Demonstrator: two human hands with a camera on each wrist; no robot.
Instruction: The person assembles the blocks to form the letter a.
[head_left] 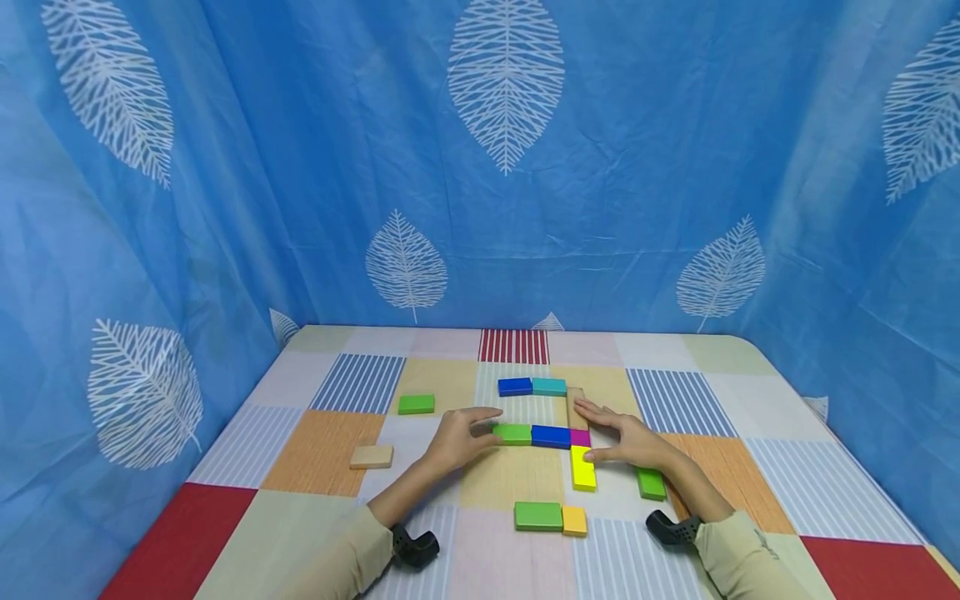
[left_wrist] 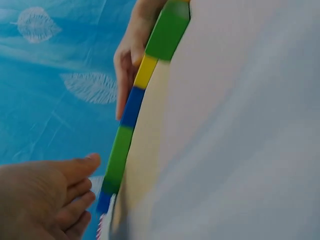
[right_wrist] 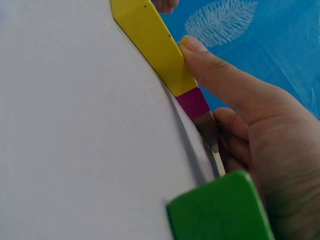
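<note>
My left hand is at the left end of a green block, thumb and fingers spread apart with nothing between them. A blue block lies end to end with that green one, followed by a small magenta block. My right hand rests its thumb on the yellow block, and its other fingers lie along the wooden block. Behind, another blue block and a teal block form a row that meets the wooden block's far end.
Nearer me, a green block touches an orange block. To the left lie a separate green block and a plain wooden block. One more green block sits beside the right forearm. Blue curtains surround the table.
</note>
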